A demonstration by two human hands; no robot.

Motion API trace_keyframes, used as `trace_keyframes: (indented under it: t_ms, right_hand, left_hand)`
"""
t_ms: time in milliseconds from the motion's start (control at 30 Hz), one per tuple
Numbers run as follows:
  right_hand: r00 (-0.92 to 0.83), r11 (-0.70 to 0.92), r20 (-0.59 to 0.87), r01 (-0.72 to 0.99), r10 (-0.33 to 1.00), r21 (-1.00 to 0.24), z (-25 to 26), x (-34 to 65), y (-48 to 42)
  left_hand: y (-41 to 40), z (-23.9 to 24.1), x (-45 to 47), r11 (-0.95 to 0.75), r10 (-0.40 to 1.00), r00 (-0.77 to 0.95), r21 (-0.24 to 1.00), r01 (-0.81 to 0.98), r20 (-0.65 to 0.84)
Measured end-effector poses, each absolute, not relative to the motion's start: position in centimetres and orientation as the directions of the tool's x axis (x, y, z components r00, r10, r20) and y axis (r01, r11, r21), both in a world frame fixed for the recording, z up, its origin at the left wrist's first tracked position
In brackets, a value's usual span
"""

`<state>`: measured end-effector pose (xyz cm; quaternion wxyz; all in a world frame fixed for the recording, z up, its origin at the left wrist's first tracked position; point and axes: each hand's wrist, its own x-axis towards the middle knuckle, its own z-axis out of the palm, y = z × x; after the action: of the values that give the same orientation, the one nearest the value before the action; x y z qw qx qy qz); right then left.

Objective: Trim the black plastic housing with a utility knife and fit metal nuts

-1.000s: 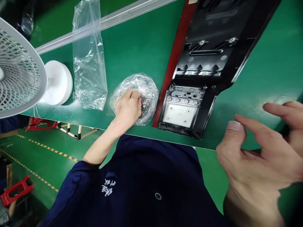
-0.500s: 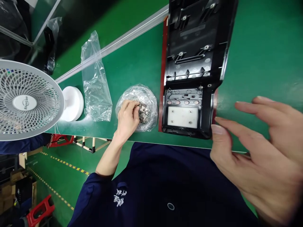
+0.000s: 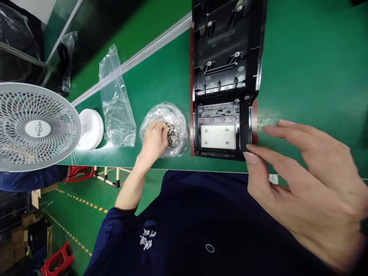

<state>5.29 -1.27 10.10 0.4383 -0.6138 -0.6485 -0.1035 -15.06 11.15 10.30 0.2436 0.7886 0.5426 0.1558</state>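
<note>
My left hand (image 3: 155, 140) reaches into a bowl-like holder lined with a clear plastic bag (image 3: 181, 115). Its fingers are bunched in a pinch at a pile of small shiny metal parts (image 3: 173, 138), too small to name; whatever they pinch is hidden. Beside the bag, to its right, lies a long black plastic housing (image 3: 227, 84) with its hollow inside up. A white plate (image 3: 218, 137) with metal-ringed holes sits in the housing's near end. At the housing's near right corner, the thumb and forefinger of my right hand (image 3: 301, 168) come together, other fingers spread. Between those two tips I cannot make anything out.
A white fan (image 3: 43, 128) on a round base stands at the left. A flat clear plastic bag (image 3: 119, 111) lies between the fan and the bowl. Red strips (image 3: 255, 122) flank the housing. A pale rail (image 3: 155, 44) crosses the green table behind.
The view has shifted, so the housing and my right hand appear further left. My left hand's fingers have shifted slightly at the metal parts. My right hand keeps its pinch by the housing's corner.
</note>
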Motion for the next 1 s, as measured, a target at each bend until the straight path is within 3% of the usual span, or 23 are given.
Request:
trace_keyframes:
  t_ms: [200,267,333,467,600,867,1000]
  right_hand:
    - [0.149,0.287,0.695,0.835,0.703,-0.469,10.7,4.1,-1.1]
    - [0.144,0.315,0.686,0.808,0.713,-0.498,10.8,3.3,-0.9]
    - [0.134,0.351,0.692,0.784,0.709,-0.512,10.9,2.5,-0.8]
    - [0.104,0.383,0.677,0.757,0.728,-0.529,10.9,1.6,-0.9]
    - [0.093,0.388,0.664,0.748,0.742,-0.539,10.6,1.4,-1.4]
    - [0.110,0.371,0.659,0.753,0.744,-0.544,10.1,1.7,-2.0]
    - [0.100,0.382,0.660,0.748,0.744,-0.544,9.9,1.7,-1.8]
  left_hand:
    - [10.4,10.3,-15.8,-0.179,0.972,0.231,0.747,0.640,0.035]
    - [10.1,10.6,-15.9,-0.228,0.966,0.241,0.751,0.619,0.094]
    - [9.9,11.0,-15.8,-0.318,0.937,0.336,0.640,0.699,0.098]
    - [9.5,11.4,-15.2,-0.434,0.875,0.475,0.284,0.855,-0.096]
    - [9.7,11.0,-14.3,-0.425,0.882,0.448,0.163,0.891,-0.148]
    - [10.5,10.6,-15.7,-0.312,0.915,0.397,0.504,0.805,-0.067]
    - [10.4,10.7,-16.2,-0.274,0.958,0.271,0.593,0.757,0.096]
